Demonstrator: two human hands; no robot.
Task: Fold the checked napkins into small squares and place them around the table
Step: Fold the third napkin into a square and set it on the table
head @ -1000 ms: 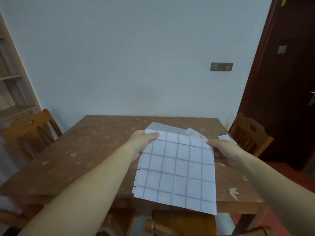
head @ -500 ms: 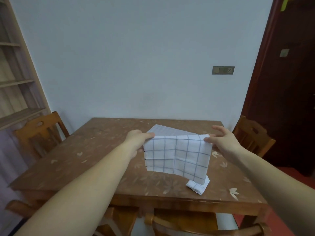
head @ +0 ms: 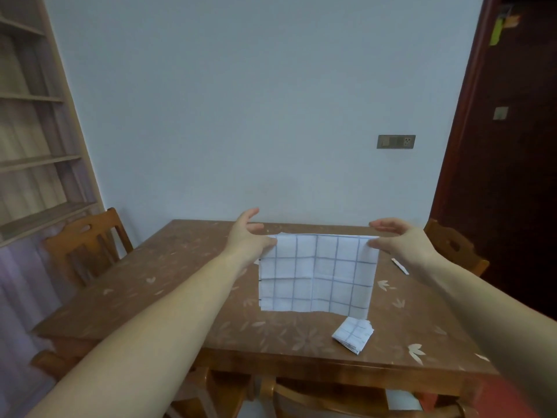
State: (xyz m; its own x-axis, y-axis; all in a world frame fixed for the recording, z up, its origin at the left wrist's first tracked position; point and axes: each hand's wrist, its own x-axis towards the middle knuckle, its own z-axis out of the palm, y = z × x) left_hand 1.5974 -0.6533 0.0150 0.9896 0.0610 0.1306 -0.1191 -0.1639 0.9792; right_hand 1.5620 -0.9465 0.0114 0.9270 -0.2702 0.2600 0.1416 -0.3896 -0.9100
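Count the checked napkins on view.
3: held napkin, pinched by left hand and right hand; folded square near the table front edge; edge-on sliver, probably another, beside right wrist.

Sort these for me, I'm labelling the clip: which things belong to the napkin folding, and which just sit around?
Job: hanging napkin, pinched by left hand and right hand; folded napkin; table.
Lying about: shelves, chair beside them, wall socket, door.

The hanging checked napkin (head: 318, 276) hides the tabletop (head: 180, 282) strip behind it and how the left hand (head: 247, 236) and right hand (head: 404, 241) grip its top corners from behind, the white sliver (head: 400, 266) at its 3 o'clock is too small to identify, and the chair (head: 271, 393) at 6 o'clock is cut by the bottom edge.
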